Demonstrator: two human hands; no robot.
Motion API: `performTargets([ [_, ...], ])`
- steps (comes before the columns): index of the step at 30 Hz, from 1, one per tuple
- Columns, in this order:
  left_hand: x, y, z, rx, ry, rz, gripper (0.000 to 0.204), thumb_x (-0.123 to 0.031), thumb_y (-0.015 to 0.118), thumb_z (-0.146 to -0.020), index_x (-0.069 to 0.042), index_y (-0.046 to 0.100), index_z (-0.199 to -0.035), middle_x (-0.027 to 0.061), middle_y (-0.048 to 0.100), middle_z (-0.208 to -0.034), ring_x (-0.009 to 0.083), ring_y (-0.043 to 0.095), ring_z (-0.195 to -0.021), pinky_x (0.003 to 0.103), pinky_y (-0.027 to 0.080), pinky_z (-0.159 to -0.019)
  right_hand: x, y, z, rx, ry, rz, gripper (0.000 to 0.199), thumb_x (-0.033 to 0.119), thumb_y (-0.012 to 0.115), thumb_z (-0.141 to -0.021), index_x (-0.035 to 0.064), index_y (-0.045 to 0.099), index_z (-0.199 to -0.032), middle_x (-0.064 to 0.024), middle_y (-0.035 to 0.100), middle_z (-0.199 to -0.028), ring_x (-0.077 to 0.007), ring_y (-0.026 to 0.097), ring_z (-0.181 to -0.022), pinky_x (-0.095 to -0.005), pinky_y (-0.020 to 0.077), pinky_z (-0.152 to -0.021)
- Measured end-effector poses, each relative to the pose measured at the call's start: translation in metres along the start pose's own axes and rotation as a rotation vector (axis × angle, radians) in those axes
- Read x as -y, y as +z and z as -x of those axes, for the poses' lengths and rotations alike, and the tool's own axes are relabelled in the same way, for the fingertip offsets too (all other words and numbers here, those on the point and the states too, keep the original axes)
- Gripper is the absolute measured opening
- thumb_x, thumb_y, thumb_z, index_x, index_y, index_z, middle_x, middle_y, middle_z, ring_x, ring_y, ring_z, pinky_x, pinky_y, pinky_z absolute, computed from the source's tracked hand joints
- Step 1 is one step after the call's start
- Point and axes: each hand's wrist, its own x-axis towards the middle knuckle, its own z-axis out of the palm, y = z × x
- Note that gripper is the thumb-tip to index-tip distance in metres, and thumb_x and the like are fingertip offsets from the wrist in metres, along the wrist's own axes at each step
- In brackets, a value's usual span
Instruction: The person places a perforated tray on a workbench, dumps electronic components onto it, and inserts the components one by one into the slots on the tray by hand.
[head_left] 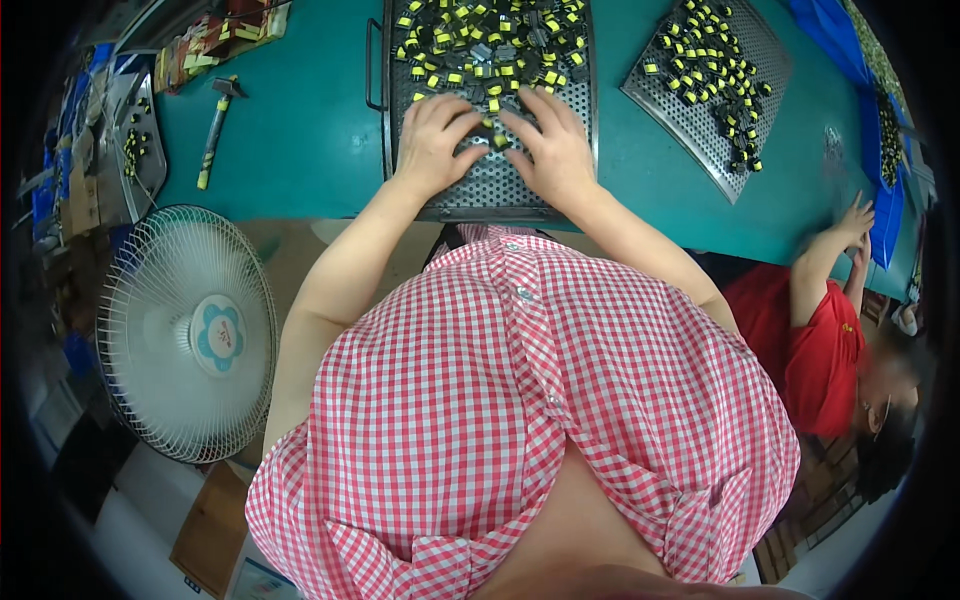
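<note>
we are holding our left hand (pixel 437 148) and right hand (pixel 552 148) over a perforated metal tray (pixel 470 188), fingers bent and part-way open, thumbs standing apart from forefingers. a few black-and-yellow parts (pixel 500 141) are lying in the gap between the two sets of fingertips; they are blurring, so we cannot tell whether the tips are touching them. just beyond our fingers, the same tray is holding a dense heap of these parts, some showing grey. its near end is lying bare below our thumbs.

well right of our right fingers, a second tray (pixel 690 135) is sitting askew, carrying a looser spread. farther right, a blue bin (pixel 886 228) is holding more, with a co-worker's hand (pixel 853 222) resting near it. far left of our left fingers, a grey tray (pixel 148 172) is holding a small cluster; a hammer (pixel 214 130) is lying between.
</note>
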Motion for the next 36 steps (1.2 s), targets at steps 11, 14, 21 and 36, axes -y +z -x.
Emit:
performTargets([
  [11,0.022,0.001,-0.037,-0.063,-0.041,-0.008,0.044,-0.023,0.07,-0.069,-0.014,0.058,-0.11,0.0097,0.052,-0.115,0.0297,0.048,-0.108,0.045,0.034,-0.094,-0.017,0.022,-0.054,-0.124,-0.056,0.129,0.039,0.019,0.068,-0.071,0.0117,0.059,-0.108,-0.0095,0.053,-0.118,-0.0286,0.048,-0.112,-0.0454,0.0352,-0.096],
  [14,0.034,-0.005,-0.032,0.048,0.052,0.002,0.045,-0.023,0.069,-0.07,-0.015,0.057,-0.112,0.0079,0.051,-0.115,0.0283,0.048,-0.108,0.047,0.033,-0.096,-0.019,0.023,-0.049,-0.051,-0.039,0.202,0.049,0.02,0.068,-0.07,0.0128,0.054,-0.116,-0.0095,0.049,-0.124,-0.0277,0.045,-0.116,-0.0467,0.0332,-0.098],
  [21,0.024,-0.029,0.003,0.13,0.098,0.187,0.03,-0.024,0.069,-0.068,-0.01,0.063,-0.095,0.0053,0.059,-0.093,0.0246,0.055,-0.09,0.042,0.038,-0.089,-0.014,-0.002,-0.006,0.111,-0.103,-0.065,0.033,0.014,0.071,-0.067,0.0084,0.06,-0.098,-0.0072,0.059,-0.103,-0.0268,0.055,-0.093,-0.039,0.0422,-0.084],
  [36,0.015,-0.027,0.0,0.046,0.008,0.203,0.019,-0.021,0.07,-0.07,-0.008,0.064,-0.083,0.0041,0.062,-0.081,0.0226,0.057,-0.08,0.039,0.038,-0.082,-0.001,0.0,0.015,0.152,-0.089,-0.182,0.024,0.021,0.069,-0.071,0.0057,0.061,-0.089,-0.0081,0.059,-0.105,-0.0273,0.052,-0.106,-0.0439,0.0393,-0.09],
])
